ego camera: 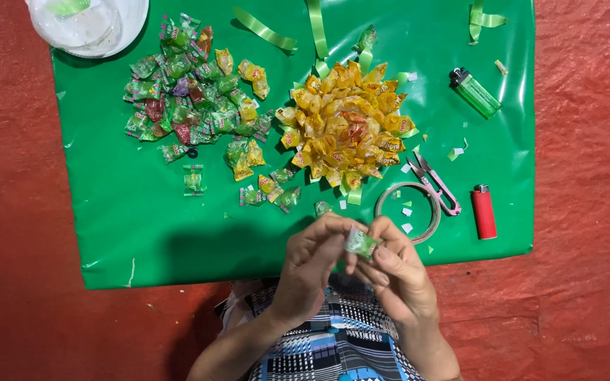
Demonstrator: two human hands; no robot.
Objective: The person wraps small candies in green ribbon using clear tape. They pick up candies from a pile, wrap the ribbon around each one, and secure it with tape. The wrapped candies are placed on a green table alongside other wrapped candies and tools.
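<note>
Green glossy sheet [142,219] spread flat over red textured floor [8,212], bearing everything else. At the sheet's middle, a round rosette of yellow-wrapped candies [344,127], wrappers fanned outward, green ribbon ends poking from beneath. Left of the rosette, a loose heap of mostly green-wrapped candies [188,99], a few red, purple and yellow among them, with strays trailing toward the rosette's lower left. Above that heap, well left of the rosette, a clear plastic container [90,25] overlapping the sheet's top edge. Above the rosette, loose strips of green ribbon [315,28]. Below and right of the rosette, a thin roll of clear tape [409,209] lying flat, pink-handled snips [435,185] touching its upper right rim. Right of the snips, a red lighter [483,212]; up and right of the rosette, a green lighter [476,92]. Small paper scraps scattered around the tape roll. Below the rosette, at the sheet's near edge, left hand [312,271] and right hand [397,271] brought close together, each grip narrow, fingertips of both pinched on one small green-wrapped candy [360,243] held between them, raised off the sheet just left of the tape roll. Beneath the wrists, black, white and blue patterned clothing [333,339].
</note>
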